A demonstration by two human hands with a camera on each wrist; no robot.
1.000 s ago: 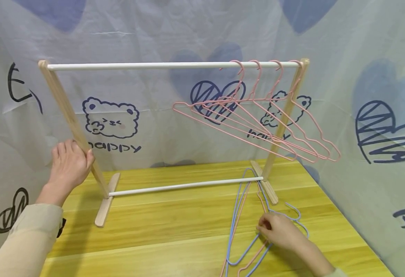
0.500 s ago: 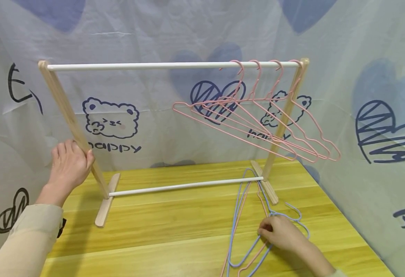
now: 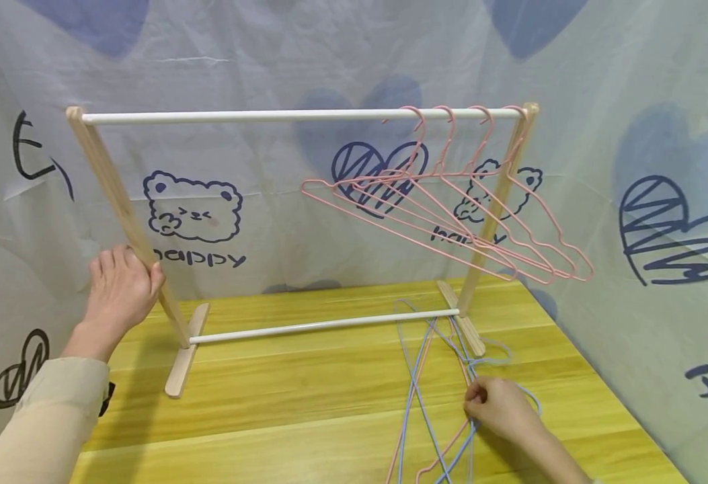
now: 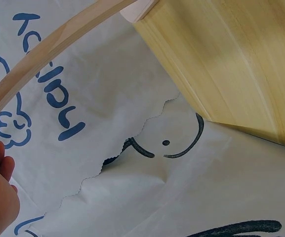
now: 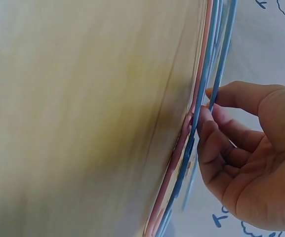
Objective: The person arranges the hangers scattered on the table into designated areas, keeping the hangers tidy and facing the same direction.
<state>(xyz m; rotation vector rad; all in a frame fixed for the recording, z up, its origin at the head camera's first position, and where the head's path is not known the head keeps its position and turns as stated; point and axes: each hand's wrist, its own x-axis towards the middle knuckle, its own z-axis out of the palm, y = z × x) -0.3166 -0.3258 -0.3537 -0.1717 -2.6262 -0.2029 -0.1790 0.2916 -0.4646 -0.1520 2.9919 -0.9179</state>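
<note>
Hanger, blue (image 5: 224,51), is in a right hand (image 3: 501,409) pinch, thumb against fingers, lower right of the frame. Left hand (image 3: 125,279) is wrapped around the left post (image 3: 118,195), center-left.

Main risk: snag. The held hanger crosses at least one more blue hanger (image 3: 458,456) and a pink hanger (image 5: 176,157) in the lower-right heap; interlocked wires could drag along on a lift. Its upper end also overlaps the lower bar (image 3: 323,325) in view; can't tell if they touch, but a hook catching there could tug the rack. Left grip should limit tipping. Thin pinch might let the wire slip or rotate.

Containers: none visible. Only holder is the rack: four pink hangers (image 3: 442,175) hooked on the top rail (image 3: 239,117), upper right. Loose heap sits on the table (image 3: 305,403).
</note>
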